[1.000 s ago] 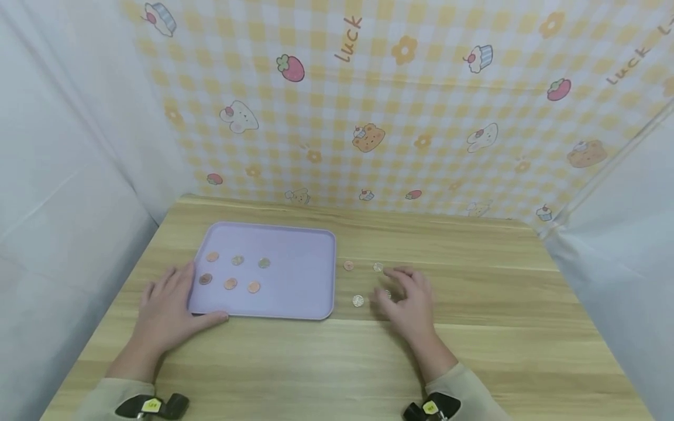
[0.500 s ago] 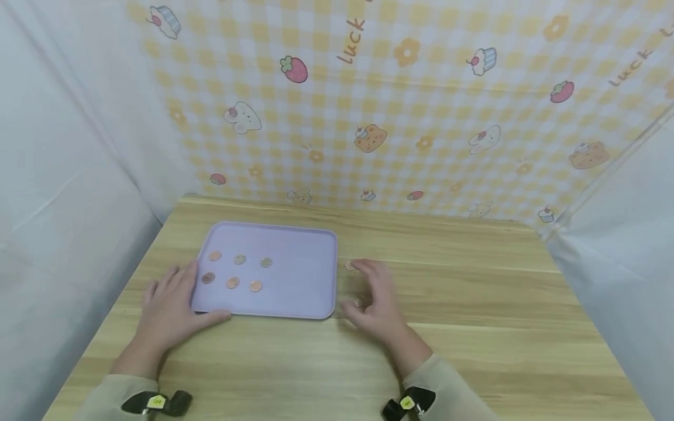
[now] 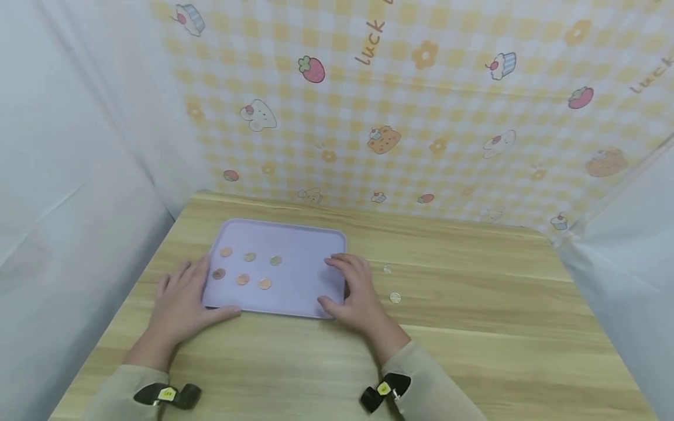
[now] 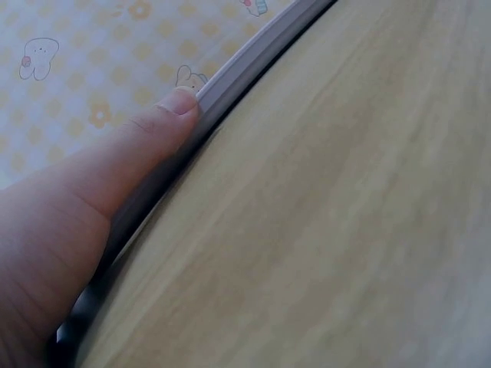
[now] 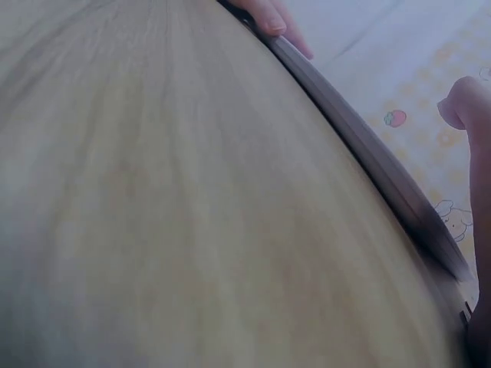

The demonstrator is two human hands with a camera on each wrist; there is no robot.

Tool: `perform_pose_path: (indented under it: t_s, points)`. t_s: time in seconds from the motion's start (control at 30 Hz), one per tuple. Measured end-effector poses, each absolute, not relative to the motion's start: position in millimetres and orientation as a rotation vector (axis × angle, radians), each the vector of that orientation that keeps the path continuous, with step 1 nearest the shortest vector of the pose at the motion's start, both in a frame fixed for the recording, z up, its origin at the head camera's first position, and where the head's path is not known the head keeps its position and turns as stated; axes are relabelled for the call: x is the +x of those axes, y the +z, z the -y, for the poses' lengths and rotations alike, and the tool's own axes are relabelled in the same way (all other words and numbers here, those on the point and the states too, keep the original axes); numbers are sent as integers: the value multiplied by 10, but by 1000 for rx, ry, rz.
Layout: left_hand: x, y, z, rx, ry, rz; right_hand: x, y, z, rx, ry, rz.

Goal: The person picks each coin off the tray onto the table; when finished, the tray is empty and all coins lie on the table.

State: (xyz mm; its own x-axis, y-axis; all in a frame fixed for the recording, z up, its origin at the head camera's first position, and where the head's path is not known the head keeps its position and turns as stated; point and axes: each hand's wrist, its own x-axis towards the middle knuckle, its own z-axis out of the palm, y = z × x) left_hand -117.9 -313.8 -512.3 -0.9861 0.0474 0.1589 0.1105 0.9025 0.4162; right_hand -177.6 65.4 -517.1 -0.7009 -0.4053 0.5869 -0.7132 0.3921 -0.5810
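Observation:
A lilac tray [image 3: 302,295] lies on the wooden table. My left hand [image 3: 181,301] rests at its near left corner, fingers along the left side. In the left wrist view the straight left thumb [image 4: 138,146] presses against the tray's near edge [image 4: 245,69]. On the tray lie several coins: copper ones, such as this copper coin [image 3: 264,283], and silver ones, such as this silver coin [image 3: 276,261]. My right hand [image 3: 355,292] hovers over the tray's right end, thumb and fingers spread apart. No coin shows between them; the table just under this hand is hidden.
Two silver coins lie on the table right of the tray, a farther coin [image 3: 387,269] and a nearer coin [image 3: 395,297]. A yellow checked cloth [image 3: 411,105] hangs behind the table [image 3: 474,351], with white cloth walls [image 3: 79,204] on both sides.
My right hand has moved left, from above the loose coins to over the tray's right end. The copper coin and one silver coin beside the tray are out of sight. The left hand stays.

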Motion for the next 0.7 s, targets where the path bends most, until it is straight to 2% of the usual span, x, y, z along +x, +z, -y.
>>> perform_pose_path:
  t_s: [0.33,0.7]
  points:
    - [-1213,-5167,3161,-124,-643,2916,-1876,-5175,-481,978,1150,2273]
    - [-1263,-5168,3176,-122,-653,2905,-1924,-5085,-58,952,882,2287]
